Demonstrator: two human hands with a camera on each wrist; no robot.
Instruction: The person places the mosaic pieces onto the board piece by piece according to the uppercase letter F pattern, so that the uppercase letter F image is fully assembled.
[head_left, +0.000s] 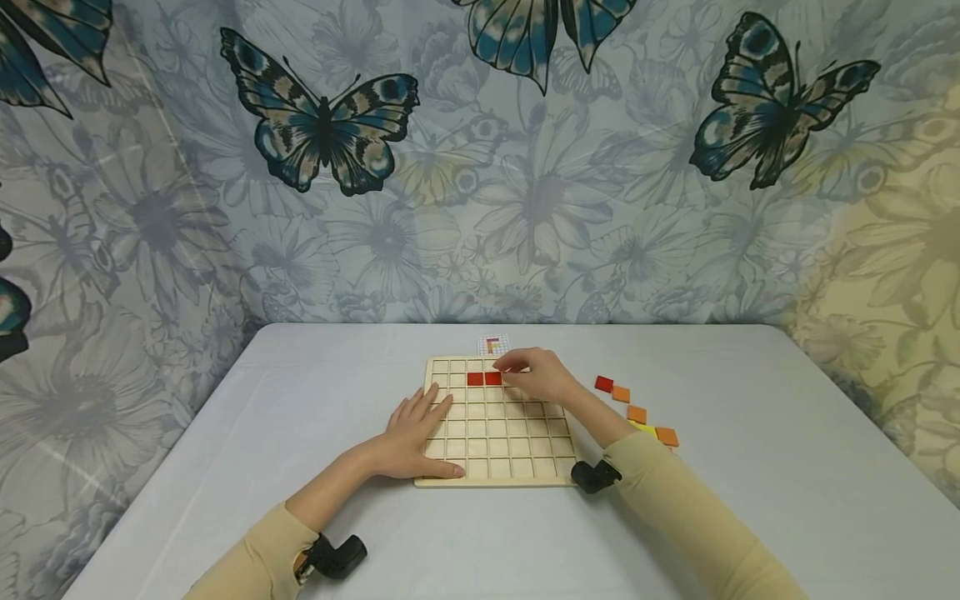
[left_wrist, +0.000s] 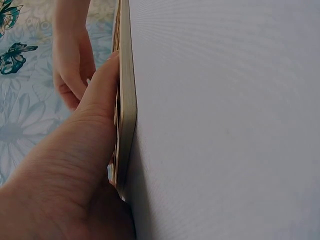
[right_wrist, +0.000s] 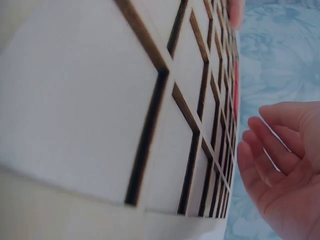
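Observation:
A wooden grid board point(head_left: 498, 447) lies on the table, with two red square tiles point(head_left: 476, 379) side by side in its second row from the back. My left hand point(head_left: 408, 437) rests on the board's left edge with fingers spread and the thumb along the front rim. In the left wrist view, that thumb point(left_wrist: 102, 82) lies against the board's edge. My right hand point(head_left: 536, 375) hovers over the back of the board, fingertips right by the second red tile. Its fingers point(right_wrist: 272, 150) are loosely bent in the right wrist view, and nothing shows between them.
Right of the board lie loose tiles: a red one point(head_left: 603, 383), several orange ones point(head_left: 637, 414) and a partly covered yellow one point(head_left: 647, 429) near the right sleeve. Behind the board is a small printed grid card point(head_left: 492, 344). A butterfly-patterned backdrop hangs beyond the white table point(head_left: 337, 367).

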